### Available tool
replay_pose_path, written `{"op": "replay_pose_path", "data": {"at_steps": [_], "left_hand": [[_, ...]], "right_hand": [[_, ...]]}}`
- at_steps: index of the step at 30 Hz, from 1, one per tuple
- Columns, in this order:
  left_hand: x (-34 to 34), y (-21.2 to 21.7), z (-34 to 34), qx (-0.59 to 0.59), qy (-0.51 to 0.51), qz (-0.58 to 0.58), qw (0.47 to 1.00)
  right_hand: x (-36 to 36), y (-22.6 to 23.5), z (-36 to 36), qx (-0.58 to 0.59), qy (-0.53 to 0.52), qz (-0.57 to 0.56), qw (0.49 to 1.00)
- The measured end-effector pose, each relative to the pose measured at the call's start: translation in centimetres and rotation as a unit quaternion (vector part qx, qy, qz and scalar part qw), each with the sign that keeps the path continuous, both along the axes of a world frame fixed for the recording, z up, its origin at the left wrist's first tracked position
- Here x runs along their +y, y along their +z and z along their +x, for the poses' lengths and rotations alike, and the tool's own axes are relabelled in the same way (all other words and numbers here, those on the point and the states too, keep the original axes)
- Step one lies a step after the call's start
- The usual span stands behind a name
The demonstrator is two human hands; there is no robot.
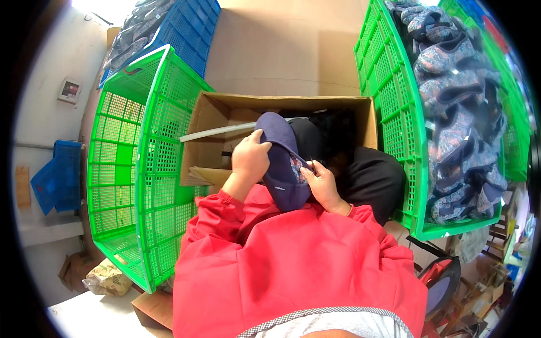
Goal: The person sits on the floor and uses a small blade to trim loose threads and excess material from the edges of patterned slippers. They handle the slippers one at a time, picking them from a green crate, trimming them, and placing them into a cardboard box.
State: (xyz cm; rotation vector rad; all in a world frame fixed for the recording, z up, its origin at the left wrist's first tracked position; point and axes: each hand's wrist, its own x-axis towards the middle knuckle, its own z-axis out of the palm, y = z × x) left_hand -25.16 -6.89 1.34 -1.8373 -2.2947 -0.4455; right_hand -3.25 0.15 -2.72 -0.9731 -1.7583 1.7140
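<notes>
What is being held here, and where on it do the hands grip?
A dark blue cap: the left hand grips its upper crown, the right hand pinches its patterned inner edge.

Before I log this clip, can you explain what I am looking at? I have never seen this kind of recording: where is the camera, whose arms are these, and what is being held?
There is no machine here. A person wears a wide fisheye camera on the head, looking down, so straight edges bend near the rim. The red sleeves coming from the lower edge are that person's own arms.

Both hands hold a dark blue cap. The left hand grips it along one side, and the right hand pinches its patterned inside. I cannot make out whether the right hand also holds a small tool.

Just beyond the hands stands an open cardboard box with dark fabric inside. To the left is a green plastic crate, which looks empty; to the right, another green crate is piled with patterned caps. A blue crate sits further back.
</notes>
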Motion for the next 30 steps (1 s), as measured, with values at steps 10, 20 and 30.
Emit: {"op": "replay_pose_path", "data": {"at_steps": [10, 20, 30], "left_hand": [[-1.0, 0.2, 0.1, -0.887, 0.123, 0.194, 0.401], [0.3, 1.5, 3.7, -0.971, -0.035, 0.117, 0.204], [0.4, 0.3, 5.1, -0.962, -0.011, 0.047, 0.268]], "right_hand": [[0.6, -0.5, 0.5, 0.132, 0.017, -0.175, 0.975], [1.2, 2.7, 1.2, 0.126, 0.004, -0.248, 0.96], [1.4, 2.2, 0.8, 0.055, 0.02, -0.274, 0.96]]}}
